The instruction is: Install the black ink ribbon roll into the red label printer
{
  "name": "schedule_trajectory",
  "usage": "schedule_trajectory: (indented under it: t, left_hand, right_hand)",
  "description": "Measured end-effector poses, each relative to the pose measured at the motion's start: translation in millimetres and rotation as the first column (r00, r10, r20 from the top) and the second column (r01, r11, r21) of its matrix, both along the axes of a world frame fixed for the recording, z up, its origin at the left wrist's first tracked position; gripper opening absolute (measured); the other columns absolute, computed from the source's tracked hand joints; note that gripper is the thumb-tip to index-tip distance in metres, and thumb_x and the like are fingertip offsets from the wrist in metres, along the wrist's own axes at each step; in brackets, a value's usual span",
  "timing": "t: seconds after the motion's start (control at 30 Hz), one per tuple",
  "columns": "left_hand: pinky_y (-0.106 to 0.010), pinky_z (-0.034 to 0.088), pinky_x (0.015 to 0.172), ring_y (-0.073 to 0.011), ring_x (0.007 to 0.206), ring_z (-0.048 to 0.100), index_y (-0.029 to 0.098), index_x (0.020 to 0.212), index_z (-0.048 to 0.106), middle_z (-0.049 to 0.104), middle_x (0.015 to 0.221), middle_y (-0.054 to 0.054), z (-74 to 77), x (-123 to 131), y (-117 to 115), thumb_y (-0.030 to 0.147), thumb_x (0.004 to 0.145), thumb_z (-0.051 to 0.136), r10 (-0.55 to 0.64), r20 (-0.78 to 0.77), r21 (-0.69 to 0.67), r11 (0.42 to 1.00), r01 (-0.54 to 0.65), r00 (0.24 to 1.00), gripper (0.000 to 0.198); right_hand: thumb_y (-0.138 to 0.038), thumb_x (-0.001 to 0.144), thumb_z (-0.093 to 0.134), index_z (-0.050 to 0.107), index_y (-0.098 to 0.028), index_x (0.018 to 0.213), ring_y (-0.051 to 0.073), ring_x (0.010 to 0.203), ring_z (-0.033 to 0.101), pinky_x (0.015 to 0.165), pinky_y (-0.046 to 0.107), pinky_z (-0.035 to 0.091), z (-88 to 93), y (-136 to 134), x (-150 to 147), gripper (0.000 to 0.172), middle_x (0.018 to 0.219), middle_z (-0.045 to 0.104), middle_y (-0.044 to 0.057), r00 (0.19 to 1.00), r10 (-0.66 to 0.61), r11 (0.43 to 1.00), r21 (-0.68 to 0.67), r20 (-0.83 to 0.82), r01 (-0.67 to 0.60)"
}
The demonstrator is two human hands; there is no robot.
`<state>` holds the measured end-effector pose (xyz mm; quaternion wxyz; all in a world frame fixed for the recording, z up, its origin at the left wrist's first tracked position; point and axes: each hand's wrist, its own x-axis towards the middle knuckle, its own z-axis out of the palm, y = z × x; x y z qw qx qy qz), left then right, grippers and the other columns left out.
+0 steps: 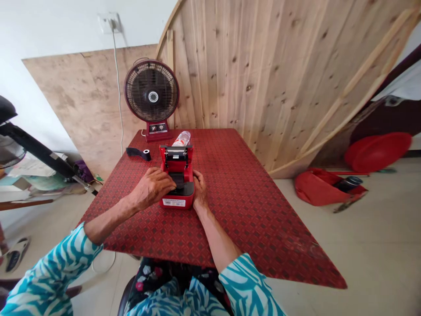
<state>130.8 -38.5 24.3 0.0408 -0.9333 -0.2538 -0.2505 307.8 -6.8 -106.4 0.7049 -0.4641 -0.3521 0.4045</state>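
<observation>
Blue-and-white sleeves [49, 267] lie nearest, below the surface's [243, 219] red patterned cover, with a flowered lap [149, 274] between them. At far left, a shoe [17, 254] stands on the pale floor [329, 243], and above it a black pole [42, 142] slants down toward the surface. A cord [117, 83] hangs from the wall socket [107, 23]. Near the surface's back left corner, a black roll [146, 155] lies with a strip trailing leftward, and just behind it, slightly right, stands a dark red fan [153, 90]. Left hand [155, 186] reaches across the left edge of the red machine [177, 193], fingertips down at its black interior; whether its grip pinches anything is hidden, so I cannot tell. The machine sits left of the surface's middle, its lid [176, 152] raised at the back, a white label [173, 202] on its front. Behind the lid a clear bottle [183, 138] lies tilted, partly covered. Right hand [200, 192] rests along the machine's right side, fingers bent; I cannot tell whether that grip clasps it or only leans there. Knotty boards [250, 66] rise behind. Farther right, a red bag [311, 188] lies on the floor near a red basin [378, 152].
</observation>
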Motion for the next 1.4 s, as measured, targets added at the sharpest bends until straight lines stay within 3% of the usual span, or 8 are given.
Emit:
schedule_trajectory:
  t: [0.2, 0.6, 0.73, 0.9, 1.0, 1.17, 1.3, 1.4]
  left_hand:
    - [-0.035, 0.034, 0.098, -0.0152, 0.093, 0.062, 0.02, 0.093, 0.065, 0.071, 0.093, -0.001, -14.0, 1, -18, 0.021, 0.094, 0.05, -0.026, -0.002, 0.214, 0.977, 0.026, 1.0, 0.015]
    - [-0.039, 0.038, 0.103, -0.0168, 0.104, 0.062, 0.021, 0.108, 0.06, 0.07, 0.101, -0.005, -69.8, 2, -24, 0.012, 0.088, 0.055, -0.027, 0.339, 0.257, 0.964, -0.065, 0.94, 0.022]
    - [-0.039, 0.037, 0.104, -0.0172, 0.106, 0.061, 0.02, 0.109, 0.06, 0.069, 0.103, -0.006, -70.0, 1, -26, 0.012, 0.088, 0.054, -0.051, 0.359, 0.241, 0.97, -0.04, 0.932, 0.024]
    - [-0.042, 0.037, 0.104, -0.0194, 0.108, 0.06, 0.018, 0.113, 0.058, 0.068, 0.106, -0.008, -70.6, -2, -30, 0.014, 0.086, 0.056, -0.058, 0.371, 0.205, 0.978, -0.022, 0.927, 0.028]
    - [-0.043, 0.037, 0.104, -0.0206, 0.112, 0.058, 0.018, 0.116, 0.057, 0.068, 0.109, -0.008, -73.5, -2, -30, 0.014, 0.085, 0.056, -0.062, 0.369, 0.191, 0.981, -0.011, 0.927, 0.031]
    - [-0.043, 0.038, 0.103, -0.0206, 0.111, 0.059, 0.019, 0.116, 0.057, 0.068, 0.108, -0.008, -75.2, -2, -33, 0.015, 0.086, 0.056, -0.053, 0.379, 0.16, 0.987, -0.009, 0.924, 0.031]
    - [-0.044, 0.038, 0.102, -0.0214, 0.111, 0.059, 0.021, 0.114, 0.06, 0.069, 0.106, -0.007, -76.3, -4, -34, 0.019, 0.086, 0.056, -0.064, 0.439, 0.078, 0.996, 0.033, 0.896, 0.028]
    - [-0.043, 0.04, 0.102, -0.0219, 0.111, 0.059, 0.023, 0.109, 0.063, 0.068, 0.107, -0.007, -73.9, -5, -23, 0.025, 0.09, 0.052, 0.089, 0.667, -0.151, 0.988, 0.017, 0.739, 0.022]
  right_hand:
    - [-0.038, 0.075, 0.053, 0.067, -0.021, 0.101, 0.021, 0.102, 0.059, 0.091, 0.036, 0.044, -0.5, -2, 0, 0.034, 0.104, 0.07, 0.004, 1.0, -0.01, 1.0, 0.021, 0.006, 0.01]
    - [-0.046, 0.072, 0.059, 0.065, -0.02, 0.104, 0.022, 0.099, 0.062, 0.087, 0.036, 0.046, -3.5, -4, 2, 0.041, 0.106, 0.07, 0.005, 0.999, 0.021, 1.0, -0.008, -0.042, -0.021]
    - [-0.052, 0.076, 0.056, 0.06, -0.023, 0.116, 0.022, 0.104, 0.061, 0.09, 0.037, 0.046, -0.5, 7, 9, 0.049, 0.117, 0.066, 0.006, 1.0, -0.005, 0.999, -0.038, 0.0, 0.005]
    - [-0.061, 0.077, 0.051, 0.059, -0.026, 0.121, 0.022, 0.112, 0.057, 0.093, 0.037, 0.044, 39.7, 43, 18, 0.057, 0.128, 0.061, 0.007, 0.99, 0.013, 0.999, 0.035, 0.139, -0.019]
    - [-0.064, 0.076, 0.046, 0.065, -0.025, 0.11, 0.022, 0.108, 0.058, 0.088, 0.036, 0.044, 56.2, 53, 22, 0.055, 0.12, 0.065, 0.006, 0.99, 0.011, 1.0, 0.006, 0.137, -0.012]
    - [-0.057, 0.076, 0.049, 0.068, -0.022, 0.077, 0.022, 0.11, 0.056, 0.097, 0.036, 0.039, 49.3, 24, 28, 0.04, 0.108, 0.068, 0.005, 0.959, -0.051, 0.997, 0.071, 0.28, 0.033]
    - [-0.05, 0.07, 0.062, 0.067, -0.02, 0.076, 0.021, 0.106, 0.058, 0.096, 0.036, 0.04, 39.4, 0, 22, 0.03, 0.11, 0.067, 0.005, 0.977, -0.051, 0.998, 0.031, 0.208, 0.046]
    - [-0.047, 0.063, 0.069, 0.066, -0.02, 0.079, 0.02, 0.096, 0.061, 0.084, 0.034, 0.046, 38.0, -5, 14, 0.031, 0.109, 0.068, 0.005, 0.998, -0.011, 1.0, -0.011, 0.063, 0.012]
